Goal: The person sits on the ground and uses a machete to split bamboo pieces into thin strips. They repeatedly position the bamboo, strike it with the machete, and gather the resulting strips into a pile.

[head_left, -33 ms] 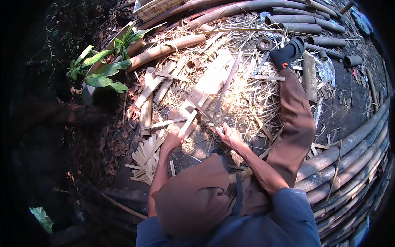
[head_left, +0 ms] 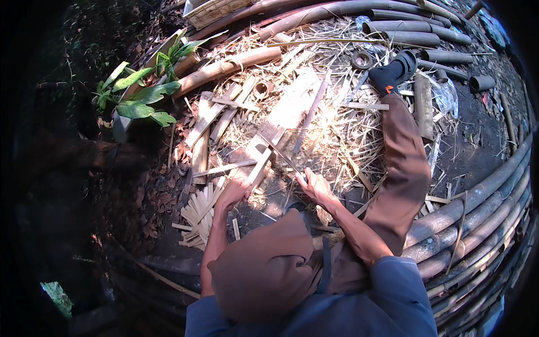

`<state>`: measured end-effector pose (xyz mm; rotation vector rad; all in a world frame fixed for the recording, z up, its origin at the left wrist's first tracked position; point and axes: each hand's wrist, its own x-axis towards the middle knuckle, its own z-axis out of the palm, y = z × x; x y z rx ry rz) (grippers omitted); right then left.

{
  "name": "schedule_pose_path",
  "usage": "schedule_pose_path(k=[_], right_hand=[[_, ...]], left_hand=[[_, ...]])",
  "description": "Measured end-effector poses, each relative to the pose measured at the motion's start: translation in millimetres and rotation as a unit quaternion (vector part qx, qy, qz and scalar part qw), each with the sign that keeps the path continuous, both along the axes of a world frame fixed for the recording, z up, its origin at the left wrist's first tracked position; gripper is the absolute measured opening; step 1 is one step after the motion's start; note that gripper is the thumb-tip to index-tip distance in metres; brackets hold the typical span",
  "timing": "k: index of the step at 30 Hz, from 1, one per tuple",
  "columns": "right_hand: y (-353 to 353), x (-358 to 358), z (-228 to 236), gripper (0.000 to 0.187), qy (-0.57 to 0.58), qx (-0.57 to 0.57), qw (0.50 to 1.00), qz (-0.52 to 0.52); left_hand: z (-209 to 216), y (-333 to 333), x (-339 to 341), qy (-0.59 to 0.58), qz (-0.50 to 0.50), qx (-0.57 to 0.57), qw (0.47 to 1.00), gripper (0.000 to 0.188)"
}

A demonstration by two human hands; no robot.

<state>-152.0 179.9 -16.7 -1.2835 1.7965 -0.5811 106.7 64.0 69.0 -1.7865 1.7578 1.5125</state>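
Left hand (head_left: 234, 191): closed around the near end of a flat bamboo strip (head_left: 259, 165), which it steadies against the ground. Right hand (head_left: 315, 185): closed on the handle of a knife (head_left: 283, 156), whose thin blade runs up and to the left from the fist until it meets the strip.

The strip lies directly ahead of both hands, between them. Its long axis runs from the left hand away and slightly rightward, toward a broad pale bamboo slab (head_left: 289, 109) farther out. The blade crosses this axis at a slant. The left hand touches the strip itself; the right reaches it only through the blade, so the left is the nearer of the two.

Surroundings: a bundle of short cut slats (head_left: 197, 216) lies on the ground just left of the left forearm. Straw-like shavings (head_left: 337, 129) cover the ground beyond the hands. The person's right leg (head_left: 401, 168), in brown trousers, stretches away to a dark shoe (head_left: 396, 70). Long bamboo poles (head_left: 477, 208) curve along the right side; a leafy plant (head_left: 140, 95) stands at far left.
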Motion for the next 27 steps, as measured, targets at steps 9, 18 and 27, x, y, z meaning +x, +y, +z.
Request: schedule_pose_path(k=[9,18,27], right_hand=[[-16.1,17.2,24.0,0.038,-0.048,-0.037,0.998,-0.015],[-24.7,40.2,49.7,0.042,-0.063,-0.129,0.99,0.013],[-26.6,15.1,43.4,0.042,-0.111,-0.041,0.992,0.034]], left_hand=[[52.7,12.8,30.9,0.401,0.402,-0.184,0.803,0.04],[60.5,-1.6,-68.5,0.248,0.381,-0.417,0.787,0.039],[75.9,-12.6,-80.9,0.155,0.319,-0.491,0.795,0.04]])
